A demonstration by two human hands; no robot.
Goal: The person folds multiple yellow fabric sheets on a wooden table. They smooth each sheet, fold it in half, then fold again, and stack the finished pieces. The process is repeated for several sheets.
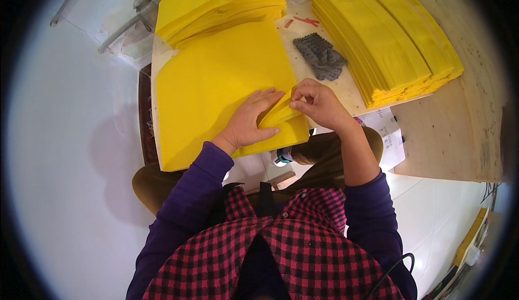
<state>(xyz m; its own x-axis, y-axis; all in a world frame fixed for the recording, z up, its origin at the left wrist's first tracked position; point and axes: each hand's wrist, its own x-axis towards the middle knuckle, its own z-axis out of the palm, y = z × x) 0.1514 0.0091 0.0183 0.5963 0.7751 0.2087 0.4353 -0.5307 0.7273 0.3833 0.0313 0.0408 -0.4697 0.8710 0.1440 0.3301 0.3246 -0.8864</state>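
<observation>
A flat yellow sheet (216,89), which looks like soft fabric, lies on the table in front of me, overhanging the near edge. My left hand (250,120) rests on it, fingers stretched out and thumb apart. At the sheet's near right corner, my right hand (323,104) is closed, with thumb and forefinger pinching a raised edge. Between the two hands that lifted edge forms a narrow yellow fold (280,111). Whether one layer or more is pinched, I cannot tell.
Behind the sheet stands a thick yellow stack (221,2). More yellow stacks (378,35) lie at the right. A crumpled grey cloth (319,56) and red strips (306,21) are on the wooden table (359,91). A white wall is on the left.
</observation>
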